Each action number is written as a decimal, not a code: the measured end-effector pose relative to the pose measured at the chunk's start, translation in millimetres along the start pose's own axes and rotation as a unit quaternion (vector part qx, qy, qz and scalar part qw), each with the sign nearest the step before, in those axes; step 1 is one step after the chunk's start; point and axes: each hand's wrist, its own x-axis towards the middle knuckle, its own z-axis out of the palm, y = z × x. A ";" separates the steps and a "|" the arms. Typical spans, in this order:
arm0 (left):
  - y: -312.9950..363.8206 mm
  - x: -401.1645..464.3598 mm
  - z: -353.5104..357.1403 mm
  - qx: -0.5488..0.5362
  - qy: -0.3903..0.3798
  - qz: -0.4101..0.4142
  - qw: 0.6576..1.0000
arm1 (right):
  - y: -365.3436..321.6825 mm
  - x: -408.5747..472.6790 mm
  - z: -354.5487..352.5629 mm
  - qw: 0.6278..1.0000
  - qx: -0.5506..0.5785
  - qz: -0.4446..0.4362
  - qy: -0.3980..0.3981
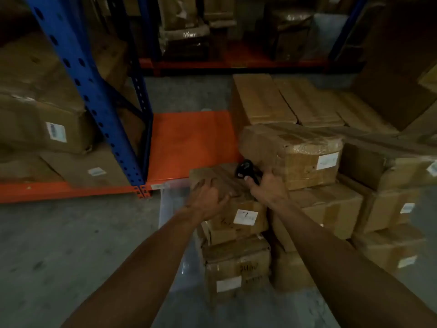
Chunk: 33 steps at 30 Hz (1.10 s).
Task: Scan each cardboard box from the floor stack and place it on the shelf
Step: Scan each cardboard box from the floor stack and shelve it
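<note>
A taped cardboard box with a white label tops the near floor stack. My left hand lies on its top near the left edge, fingers curled over the cardboard. My right hand holds a black barcode scanner over the box's far right corner. A wrapped box with a white label sits just behind the scanner on a taller stack. The orange shelf deck lies bare to the left of the stacks.
A blue rack upright stands at the left, with labelled boxes on the shelf beside it. More cardboard boxes are stacked on the right. Grey concrete floor spreads at the lower left. A far rack holds wrapped goods.
</note>
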 end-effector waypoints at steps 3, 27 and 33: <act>-10.9 16.0 41.1 -0.002 0.034 0.007 0.999 | 11.2 19.4 32.5 0.999 -0.033 -0.013 0.029; -55.1 39.3 122.8 -0.030 0.289 0.299 0.909 | 61.7 -18.0 93.0 0.870 0.486 -0.043 0.071; -70.5 33.3 120.8 -0.032 0.322 0.317 0.891 | 77.7 -69.0 103.9 0.836 0.538 -0.041 0.096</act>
